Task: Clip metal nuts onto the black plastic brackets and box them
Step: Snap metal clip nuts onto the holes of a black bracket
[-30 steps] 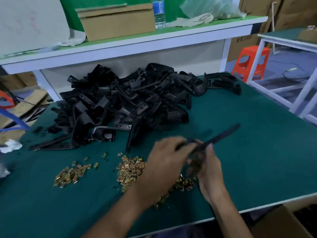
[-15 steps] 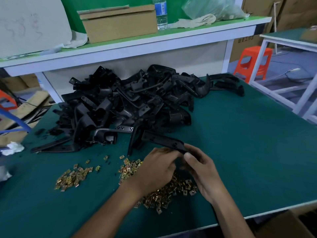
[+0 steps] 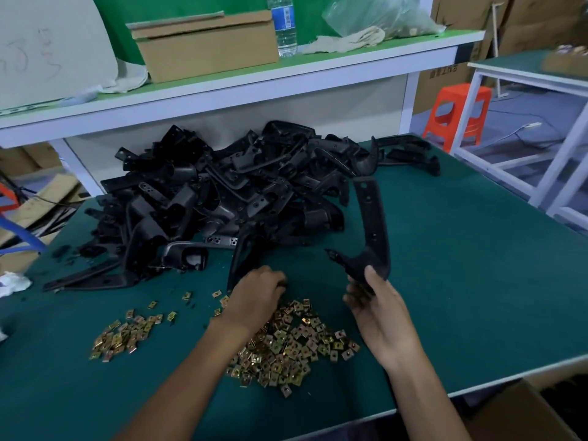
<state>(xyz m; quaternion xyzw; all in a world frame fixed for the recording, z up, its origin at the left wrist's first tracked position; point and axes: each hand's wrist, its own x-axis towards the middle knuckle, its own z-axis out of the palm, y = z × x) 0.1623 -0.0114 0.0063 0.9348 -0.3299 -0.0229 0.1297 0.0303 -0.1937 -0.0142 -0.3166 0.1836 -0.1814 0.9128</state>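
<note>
Much remains, I judge: the right hand (image 3: 381, 316) grips one black bracket (image 3: 373, 218) beside the nut pile (image 3: 286, 345), the left hand (image 3: 257, 297) curls over it, grip contents untellable, and the bracket heap (image 3: 222, 192) beyond awaits nuts.

A dark green, felt-topped work surface (image 3: 461, 281) with a white front edge. Along its far side sprawls a large tangled heap of black plastic brackets (image 3: 222, 198), with a few stray brackets (image 3: 410, 154) lying at the far right corner. Near the front edge lies a broad scatter of small square gold-coloured metal nuts (image 3: 286, 345). A smaller cluster of nuts (image 3: 124, 335) lies to its left, apart. A crumpled white cloth (image 3: 12, 281) sits at the left edge.
</note>
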